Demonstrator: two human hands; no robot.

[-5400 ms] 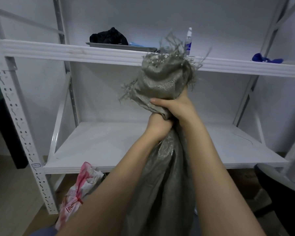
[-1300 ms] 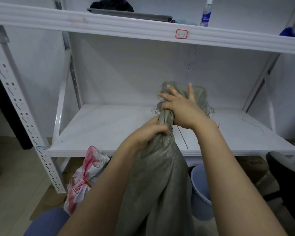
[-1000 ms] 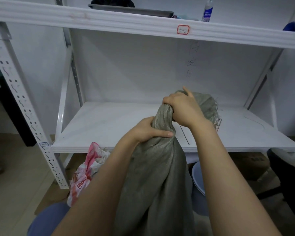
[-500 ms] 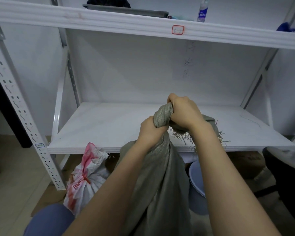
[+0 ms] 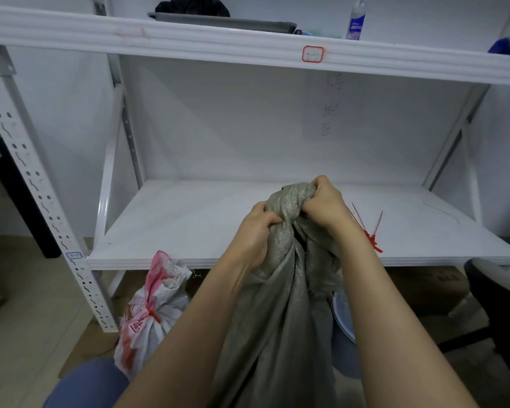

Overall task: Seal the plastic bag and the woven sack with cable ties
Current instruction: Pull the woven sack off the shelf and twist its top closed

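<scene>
Right now my left hand (image 5: 255,231) is curled tight round the twisted neck of the woven sack (image 5: 277,304). My right hand (image 5: 326,206) is fisted on the folded-over top, just above and beside the left. The sack is a coarse grey-green weave, dull and creased. It is gathered into a rope-like neck that humps over between my two fists. Its long axis runs upright from the bottom of my view to the front of the lower shelf (image 5: 183,219), neck pointing up and away from me. Thin red cable ties (image 5: 371,231) lie on that smooth white board, just right of my right wrist. Down left on the floor stands the crinkled white-and-red plastic bag (image 5: 159,325), a red tie (image 5: 151,313) cinched round its neck.
</scene>
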